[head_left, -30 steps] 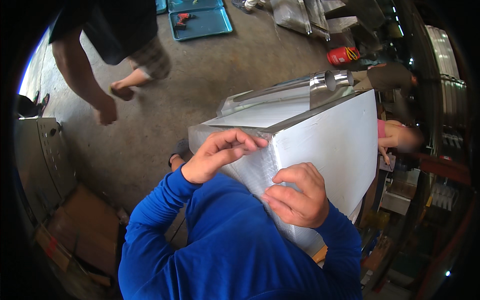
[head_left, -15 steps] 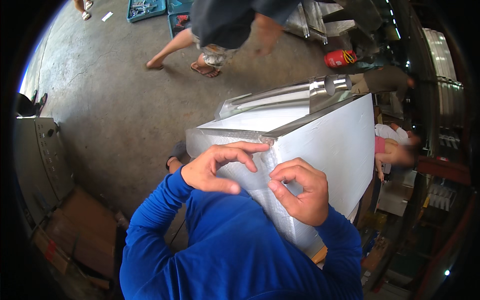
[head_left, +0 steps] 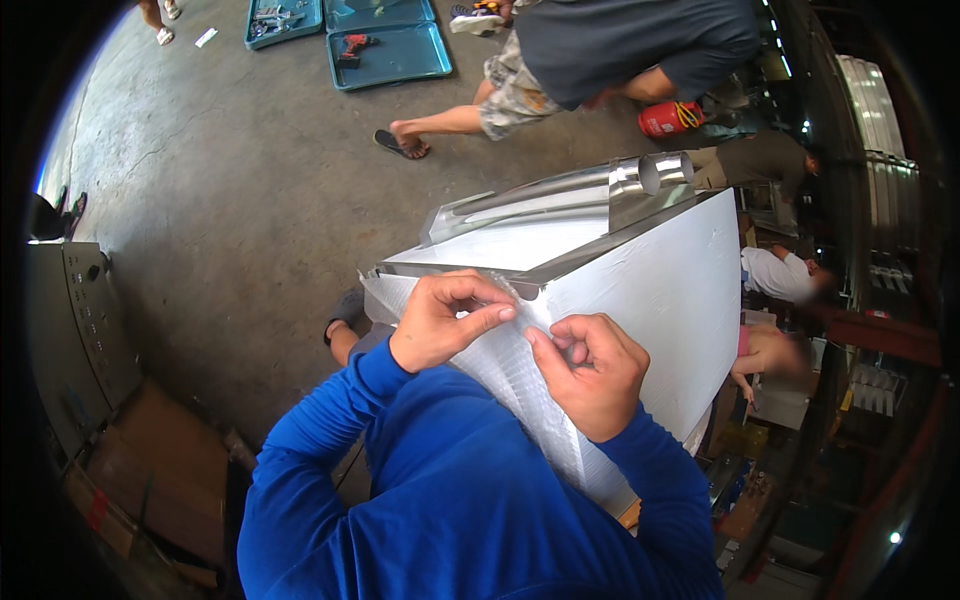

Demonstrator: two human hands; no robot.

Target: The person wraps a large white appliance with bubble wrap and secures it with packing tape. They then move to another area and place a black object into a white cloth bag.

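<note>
At the near side of the white box, bubble wrap is being pinched and apparently adjusted by the left hand, the right hand gripping unclearly, even tension probably being needed next.

One left hand and one right hand are working at one bubble sheet. One white box is standing here, and two pipes are showing. Three blue trays are lying apart, one drill is resting, and one red cylinder is appearing.
</note>
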